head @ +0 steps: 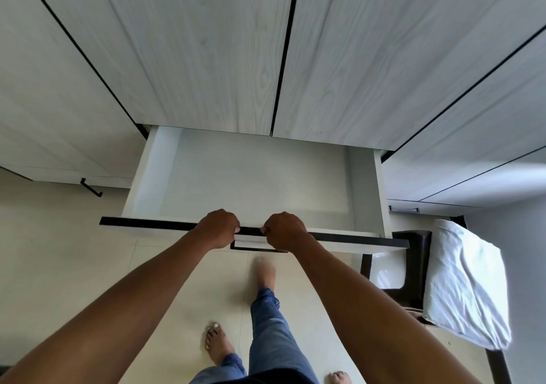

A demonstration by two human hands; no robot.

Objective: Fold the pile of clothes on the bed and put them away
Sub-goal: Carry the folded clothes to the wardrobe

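Pulled much farther, the open drawer (354, 238) may drop off its runners onto the bare foot (264, 271) below its front edge. The left hand (218, 228) and right hand (285, 231) sit side by side at the middle of that edge, fingers curled tightly over it. No clothes are in view; a bed (464, 280) corner shows at right.

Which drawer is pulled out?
The middle drawer, gripped at its black front edge by the left hand and right hand. The left drawer is shut.
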